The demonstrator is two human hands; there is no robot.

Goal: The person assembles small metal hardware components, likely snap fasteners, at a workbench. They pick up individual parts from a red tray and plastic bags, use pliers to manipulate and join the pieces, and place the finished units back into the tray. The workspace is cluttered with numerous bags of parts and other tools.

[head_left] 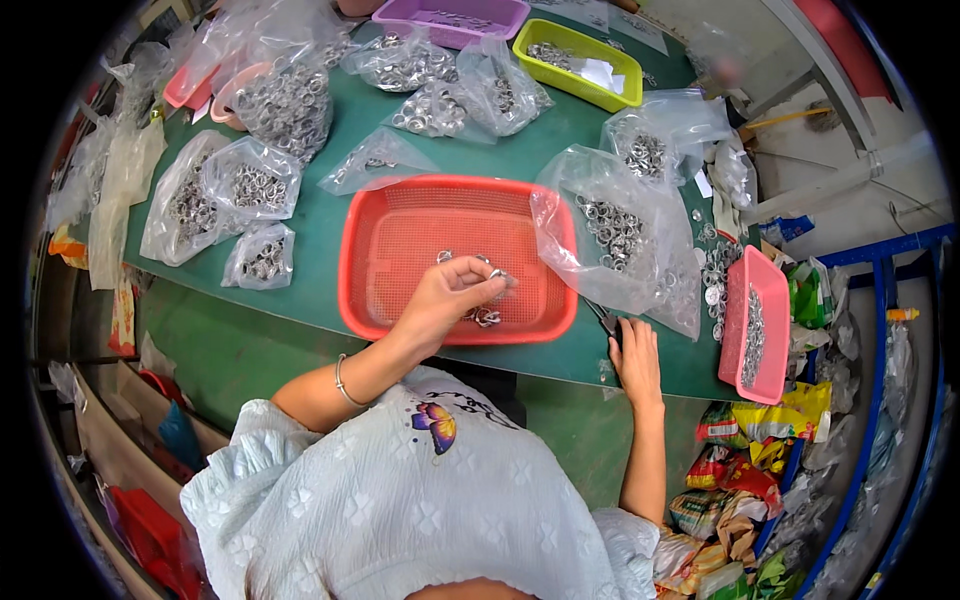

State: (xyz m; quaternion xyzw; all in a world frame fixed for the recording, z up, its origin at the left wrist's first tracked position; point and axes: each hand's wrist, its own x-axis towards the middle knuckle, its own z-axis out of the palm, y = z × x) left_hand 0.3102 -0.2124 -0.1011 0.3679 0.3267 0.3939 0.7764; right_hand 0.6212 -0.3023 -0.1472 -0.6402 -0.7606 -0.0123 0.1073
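My left hand [446, 298] is above the red mesh basket [357, 250], thumb and fingers pinched on a small silver metal ring [497, 273]. A few more silver ring pieces [485, 317] lie in the basket below that hand. To the right of the basket, my right hand [638, 358] is at the table's front edge. Its fingers are closed at the dark handles of a pair of pliers [604, 314], whose jaws point toward the basket. Part of the pliers is hidden under the fingers. A clear plastic bag of silver rings [612, 232] lies just beyond the right hand.
Several clear bags of metal parts [288, 100] cover the green table's [310, 225] left and far sides. At the back are a purple basket [490, 30] and a yellow-green basket [632, 90]. A pink basket [738, 325] and loose metal pieces [715, 270] sit at the right edge.
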